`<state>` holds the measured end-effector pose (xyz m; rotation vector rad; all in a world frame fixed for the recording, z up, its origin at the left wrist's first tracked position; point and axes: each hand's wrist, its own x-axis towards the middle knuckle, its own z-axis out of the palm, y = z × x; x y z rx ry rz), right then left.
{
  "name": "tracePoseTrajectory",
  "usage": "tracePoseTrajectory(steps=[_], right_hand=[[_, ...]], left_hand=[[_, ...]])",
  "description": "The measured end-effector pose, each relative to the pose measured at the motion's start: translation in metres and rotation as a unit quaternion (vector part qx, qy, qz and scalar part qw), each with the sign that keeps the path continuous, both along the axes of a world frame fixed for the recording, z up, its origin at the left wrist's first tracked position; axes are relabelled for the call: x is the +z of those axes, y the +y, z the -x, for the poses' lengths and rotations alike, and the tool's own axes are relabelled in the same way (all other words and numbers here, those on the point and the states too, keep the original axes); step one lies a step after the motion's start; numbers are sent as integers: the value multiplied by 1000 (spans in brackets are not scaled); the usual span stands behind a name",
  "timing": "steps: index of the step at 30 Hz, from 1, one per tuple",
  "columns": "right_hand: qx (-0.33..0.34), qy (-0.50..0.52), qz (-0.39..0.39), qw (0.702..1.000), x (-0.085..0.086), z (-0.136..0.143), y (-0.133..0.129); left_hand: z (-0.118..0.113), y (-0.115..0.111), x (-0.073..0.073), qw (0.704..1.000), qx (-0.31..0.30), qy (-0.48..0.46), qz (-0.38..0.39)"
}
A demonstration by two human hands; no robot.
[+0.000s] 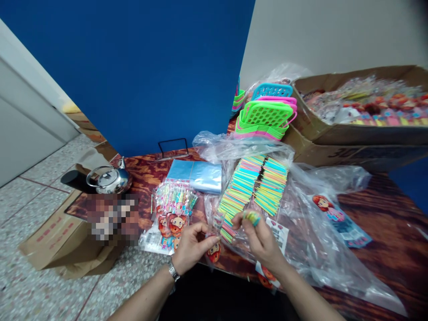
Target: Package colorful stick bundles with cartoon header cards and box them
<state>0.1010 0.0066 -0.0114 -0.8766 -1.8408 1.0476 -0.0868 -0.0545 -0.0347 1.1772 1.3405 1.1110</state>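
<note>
My left hand [191,247], with a metal watch band at its wrist, pinches a small clear bag [214,253] printed with a red-haired cartoon figure. Close to its right, my right hand [264,243] is closed round a short bundle of thin yellow and green sticks [251,217]. Beyond both hands, thin coloured sticks [241,183] lie in two long rows on clear plastic sheeting [310,240]. Left of my left hand rests a pile of filled cartoon-printed packs [175,218]. Behind that pile is a stack of blue-tinted clear bags [197,174].
Nested green, pink and blue plastic baskets [264,116] stand at the back. An open cardboard box [361,138] of filled packs is at right. A shiny metal kettle [110,179] sits at left, near a brown carton [63,236]. A blue panel [150,80] bounds the table's back.
</note>
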Motion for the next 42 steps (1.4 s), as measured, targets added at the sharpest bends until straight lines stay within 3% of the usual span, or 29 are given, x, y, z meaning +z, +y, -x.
tracePoseTrajectory(steps=[4, 9, 14, 21, 26, 32, 37, 42], right_hand=[[-58, 140, 79, 985, 19, 11, 6], [-88, 166, 51, 981, 35, 29, 9], [-117, 144, 23, 982, 34, 41, 6], [-102, 64, 21, 993, 23, 44, -4], [-16, -72, -77, 994, 31, 24, -3], [6, -128, -191, 973, 48, 3, 11], [39, -173, -290, 941, 50, 2, 12], [58, -172, -309, 934, 49, 4, 12]], left_hand=[[-8, 1, -3, 997, 12, 80, -4], [-18, 5, 0, 991, 18, 128, -44], [-22, 6, 0, 988, 23, 141, -59], [-21, 8, 6, 984, 41, 148, -88], [-11, 14, 11, 977, 15, 161, -142], [-5, 15, 13, 977, -16, 144, -157], [-4, 13, 13, 974, -21, 155, -164], [-4, 12, 10, 972, -16, 158, -173]])
